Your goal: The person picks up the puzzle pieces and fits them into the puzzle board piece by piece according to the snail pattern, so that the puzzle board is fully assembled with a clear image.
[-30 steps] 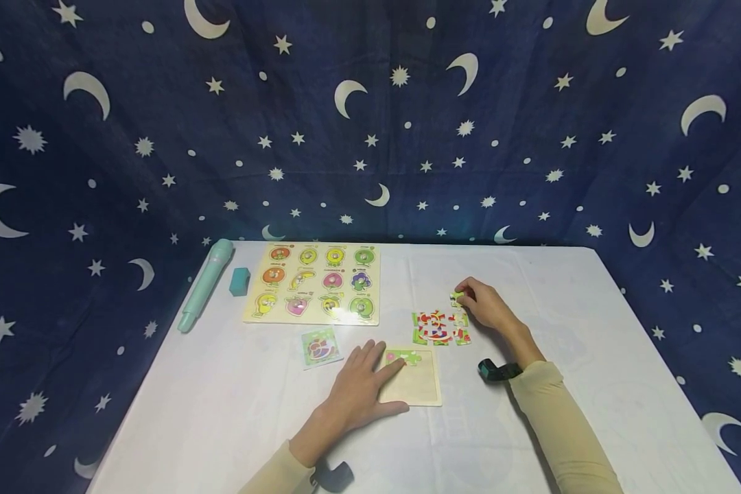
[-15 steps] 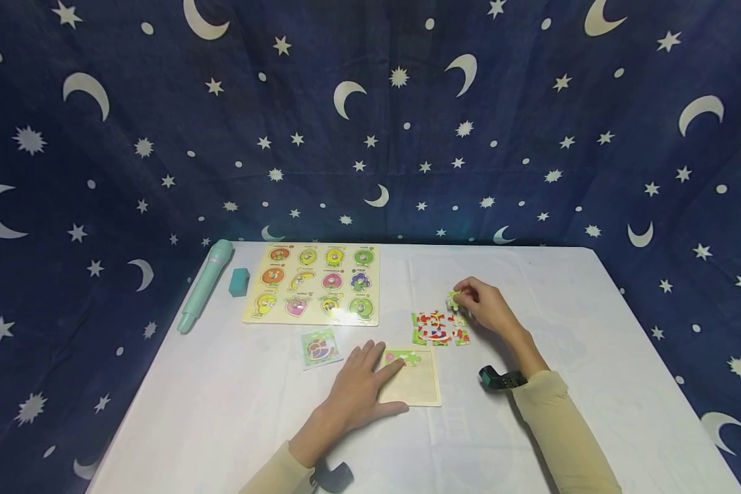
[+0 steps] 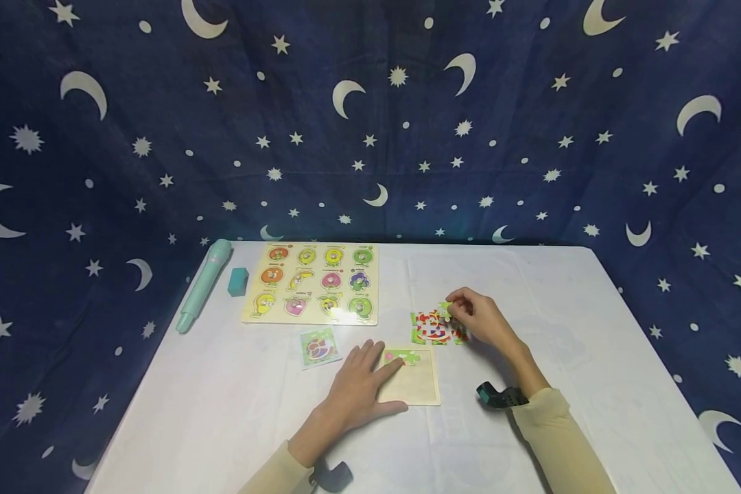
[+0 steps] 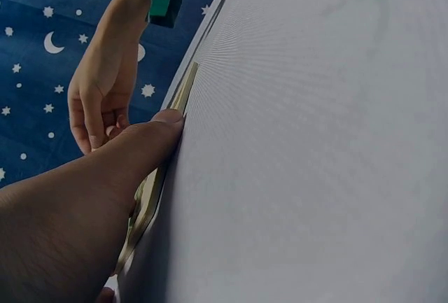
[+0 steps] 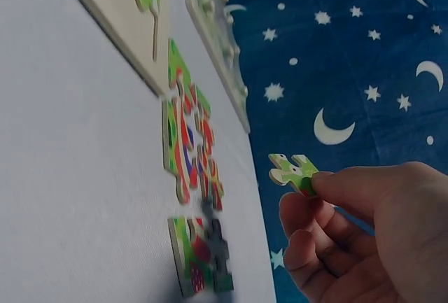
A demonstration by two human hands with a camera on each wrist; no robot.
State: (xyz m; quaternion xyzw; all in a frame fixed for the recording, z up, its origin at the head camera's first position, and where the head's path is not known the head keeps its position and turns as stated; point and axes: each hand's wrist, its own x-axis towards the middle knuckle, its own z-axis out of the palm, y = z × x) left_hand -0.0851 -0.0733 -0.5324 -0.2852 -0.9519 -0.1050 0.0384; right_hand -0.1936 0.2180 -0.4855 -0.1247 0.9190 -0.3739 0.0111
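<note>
A green puzzle piece (image 5: 292, 173) is pinched between the thumb and fingers of my right hand (image 3: 480, 319), raised above the loose puzzle pieces (image 3: 431, 328). Those pieces, red, green and white, lie in a cluster on the table, partly covered by the right hand in the head view. My left hand (image 3: 357, 391) lies with spread fingers over the left side of a wooden puzzle tray (image 3: 421, 391), its thumb along the near edge. Along the tray's far edge sit joined green pieces (image 3: 410, 356), partly under a left finger.
Left of the tray lies a small picture card (image 3: 320, 348). Behind it is a fruit peg board (image 3: 311, 283), with a teal block (image 3: 237, 281) and a mint-green tube-like object (image 3: 204, 287) farther left. A starry curtain (image 3: 370, 137) hangs behind the table.
My right hand has moved left and slightly nearer with the green puzzle piece, from beyond the cluster to over it. My left hand stays on the tray.
</note>
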